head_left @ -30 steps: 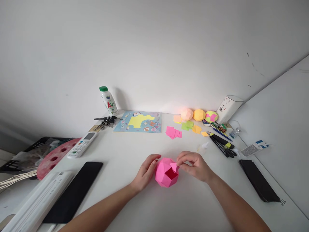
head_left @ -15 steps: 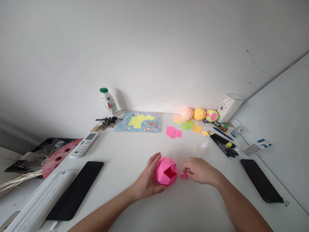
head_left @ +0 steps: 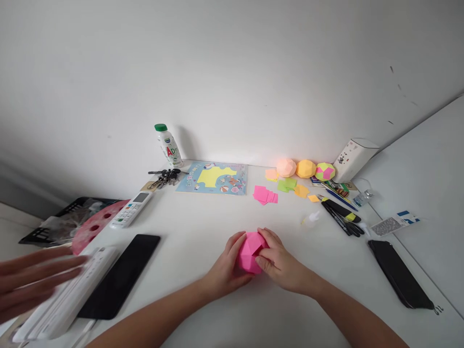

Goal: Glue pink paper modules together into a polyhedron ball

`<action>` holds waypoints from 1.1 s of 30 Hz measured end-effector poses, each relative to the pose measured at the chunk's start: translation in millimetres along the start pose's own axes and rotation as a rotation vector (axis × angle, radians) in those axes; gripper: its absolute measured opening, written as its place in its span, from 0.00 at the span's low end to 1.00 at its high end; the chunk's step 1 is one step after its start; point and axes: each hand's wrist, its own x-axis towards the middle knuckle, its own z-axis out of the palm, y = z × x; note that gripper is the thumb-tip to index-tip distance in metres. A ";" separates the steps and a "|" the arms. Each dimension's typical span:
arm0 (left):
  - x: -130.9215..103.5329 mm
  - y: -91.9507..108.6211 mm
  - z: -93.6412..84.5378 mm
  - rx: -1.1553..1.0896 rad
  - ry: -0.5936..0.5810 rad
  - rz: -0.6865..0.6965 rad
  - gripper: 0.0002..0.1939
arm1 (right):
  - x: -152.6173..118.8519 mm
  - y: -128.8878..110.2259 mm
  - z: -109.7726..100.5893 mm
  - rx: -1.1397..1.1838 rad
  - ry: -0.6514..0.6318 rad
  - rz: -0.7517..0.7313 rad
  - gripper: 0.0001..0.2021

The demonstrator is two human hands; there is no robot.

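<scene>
A pink faceted paper ball (head_left: pixel 250 249) is between my two hands, just above or on the white table. My left hand (head_left: pixel 227 268) is wrapped round its left side, thumb beneath. On the right side, my right hand (head_left: pixel 282 266) grips the ball, with the thumb and fingers at a dark opening. The small pink paper piece cannot be seen; whether my right fingers hold it is hidden. Beyond the hands lie pink paper squares (head_left: pixel 265 195) and a small clear glue bottle (head_left: pixel 311 220).
Another person's hand (head_left: pixel 39 278) reaches in from the left edge, above a white power strip (head_left: pixel 78 290) and black phone (head_left: pixel 121 275). Along the wall stand a bottle (head_left: pixel 169 147), several paper balls (head_left: pixel 306 169) and a white box (head_left: pixel 357 157). A black pouch (head_left: pixel 400 274) lies right.
My right hand has moved left onto the pink ball. The small pink piece has gone from the table. Another person's hand has appeared at the left. The view has shifted slightly.
</scene>
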 end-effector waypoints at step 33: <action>-0.7 42.7 -25.4 0.031 -0.059 0.131 0.07 | -37.3 7.4 -85.6 -0.458 1.070 -0.005 0.10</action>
